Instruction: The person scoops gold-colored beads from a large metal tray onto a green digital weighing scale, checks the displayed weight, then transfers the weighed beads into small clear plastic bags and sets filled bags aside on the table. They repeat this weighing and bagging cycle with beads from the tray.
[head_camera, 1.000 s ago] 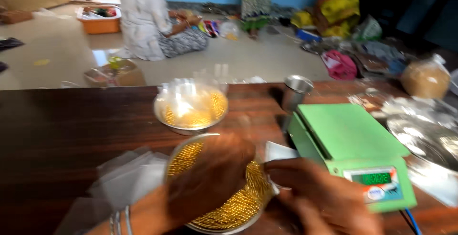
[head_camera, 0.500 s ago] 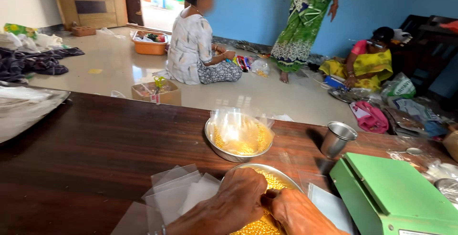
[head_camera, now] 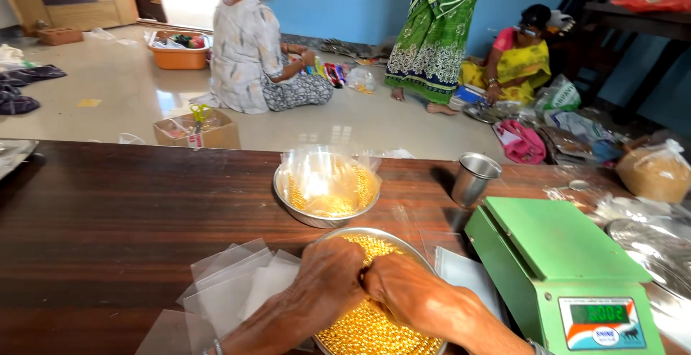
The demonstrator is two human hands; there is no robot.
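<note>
Two bare hands meet over a steel bowl (head_camera: 403,243) heaped with small gold beads (head_camera: 367,330) at the near edge of a dark wooden surface (head_camera: 108,211). The left hand (head_camera: 327,276) lies knuckles-up on the beads, fingers curled; the right hand (head_camera: 407,290) presses against it from the right, fingers bent into the pile. Whether either hand has closed on any beads cannot be told. Just behind, a second steel bowl (head_camera: 317,218) holds clear bags (head_camera: 327,178) filled with the same gold beads. A stack of empty clear bags (head_camera: 230,286) lies on the surface touching the left wrist. A steel cup (head_camera: 473,178) stands right of the second bowl, and a green scale (head_camera: 568,268) with a lit display sits just beside the right forearm. At far right, a bag of brownish grain (head_camera: 656,171) rests on the surface.

Half a second ago the view sat higher and further left, the hands only at the bottom edge; now the bowl and the scale's display have come into view. The hands were already joined on the beads.

The beads are round, shiny and uniform, piled to the rim. Beyond the surface, three people (head_camera: 252,52) are on the tiled floor, two seated and one standing, among an orange tub (head_camera: 180,56) and a cardboard box (head_camera: 198,132).
</note>
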